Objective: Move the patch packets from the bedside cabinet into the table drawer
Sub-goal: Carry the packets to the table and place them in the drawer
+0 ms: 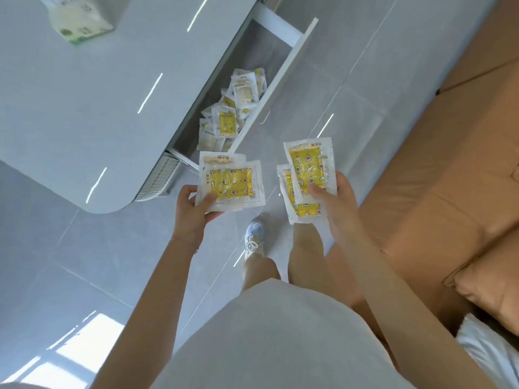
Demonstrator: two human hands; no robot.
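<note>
1. We pinch patch packets (230, 183) in our left grip (192, 209), thumb on top; our right grip (337, 204) pinches a second pair (306, 169) at three o'clock of them.
2. They seem light, thin, floppy and slick; stacked ones could slide, so we judge an edge pinch best.
3. At twelve o'clock the open drawer (290, 66) holds a heap (233, 116) of packets, beside the tabletop (84, 108).
</note>
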